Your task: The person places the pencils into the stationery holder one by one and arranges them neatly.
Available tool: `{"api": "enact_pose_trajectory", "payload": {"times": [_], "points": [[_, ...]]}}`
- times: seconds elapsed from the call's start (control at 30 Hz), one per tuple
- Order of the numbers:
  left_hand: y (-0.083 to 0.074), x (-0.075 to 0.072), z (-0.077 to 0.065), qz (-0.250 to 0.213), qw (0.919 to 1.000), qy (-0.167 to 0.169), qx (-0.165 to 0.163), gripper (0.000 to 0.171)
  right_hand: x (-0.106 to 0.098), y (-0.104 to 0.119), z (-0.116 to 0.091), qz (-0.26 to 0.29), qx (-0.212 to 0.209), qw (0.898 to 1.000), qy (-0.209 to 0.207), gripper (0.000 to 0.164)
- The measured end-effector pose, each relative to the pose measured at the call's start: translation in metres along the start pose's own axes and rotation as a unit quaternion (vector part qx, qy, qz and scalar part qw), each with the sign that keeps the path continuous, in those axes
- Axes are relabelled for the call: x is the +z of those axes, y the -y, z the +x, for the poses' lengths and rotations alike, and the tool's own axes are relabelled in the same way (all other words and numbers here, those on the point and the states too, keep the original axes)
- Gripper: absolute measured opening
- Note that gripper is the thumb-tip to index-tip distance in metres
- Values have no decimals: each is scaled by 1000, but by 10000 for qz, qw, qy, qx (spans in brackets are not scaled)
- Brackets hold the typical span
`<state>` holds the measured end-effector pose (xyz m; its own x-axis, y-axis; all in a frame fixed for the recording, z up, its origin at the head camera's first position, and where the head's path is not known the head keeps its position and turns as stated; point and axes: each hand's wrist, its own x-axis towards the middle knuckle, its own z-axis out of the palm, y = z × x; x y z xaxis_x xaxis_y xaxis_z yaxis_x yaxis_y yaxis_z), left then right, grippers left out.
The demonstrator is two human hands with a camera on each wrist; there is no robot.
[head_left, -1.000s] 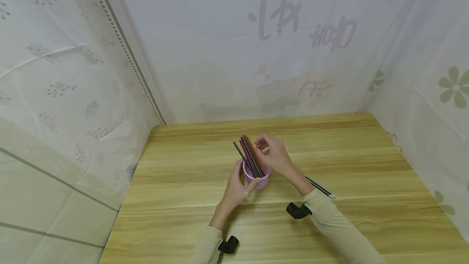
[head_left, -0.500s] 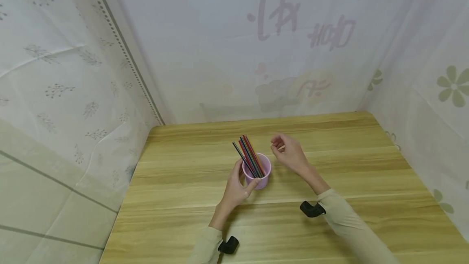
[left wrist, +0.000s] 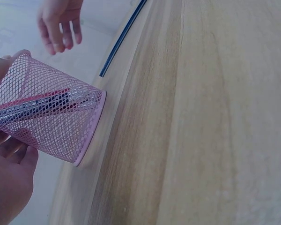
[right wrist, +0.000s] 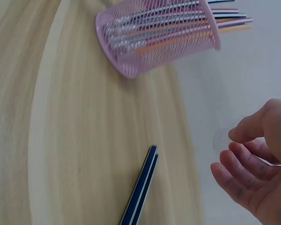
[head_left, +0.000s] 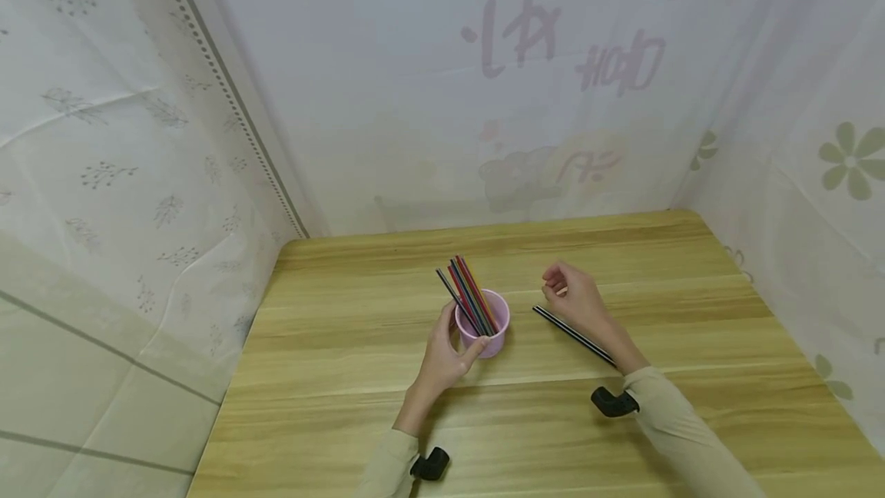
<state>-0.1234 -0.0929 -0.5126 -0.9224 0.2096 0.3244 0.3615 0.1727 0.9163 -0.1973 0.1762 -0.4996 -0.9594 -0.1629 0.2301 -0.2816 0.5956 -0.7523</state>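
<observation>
A pink mesh pencil cup (head_left: 498, 343) stands on the table, and my left hand (head_left: 442, 363) grips its side with the thumb at the front rim. Several pencils (head_left: 472, 294) in red, blue, yellow and dark colours lean left inside it. To the right of the cup, my right hand (head_left: 577, 300) hovers with loosely bent fingers and nothing between them, as the right wrist view also shows. Below that hand, two dark striped pencils (right wrist: 143, 185) lie side by side on the table. Their near ends are hidden behind my right wrist in the head view.
The wood-grain table (head_left: 332, 406) spreads around both hands. Pale printed curtains (head_left: 387, 98) hang behind it and at both sides. A black wrist camera (head_left: 430, 464) sits at the left wrist, another black camera (head_left: 614, 403) at the right.
My right hand has moved right, away from the pencils in the cup. The far ends of the two dark pencils now show beside it. My left hand keeps its hold.
</observation>
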Motion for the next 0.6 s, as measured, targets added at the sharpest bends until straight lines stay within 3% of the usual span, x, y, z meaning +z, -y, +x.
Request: {"api": "enact_pose_trajectory", "payload": {"times": [0.23, 0.6], "points": [[0, -1, 0, -72, 9999, 57, -71, 76, -6, -14, -11, -144, -196, 9997, 21, 17], [-2, -1, 1, -31, 10000, 41, -77, 76, -10, -36, -30, -731, -50, 9958, 552, 19]]}}
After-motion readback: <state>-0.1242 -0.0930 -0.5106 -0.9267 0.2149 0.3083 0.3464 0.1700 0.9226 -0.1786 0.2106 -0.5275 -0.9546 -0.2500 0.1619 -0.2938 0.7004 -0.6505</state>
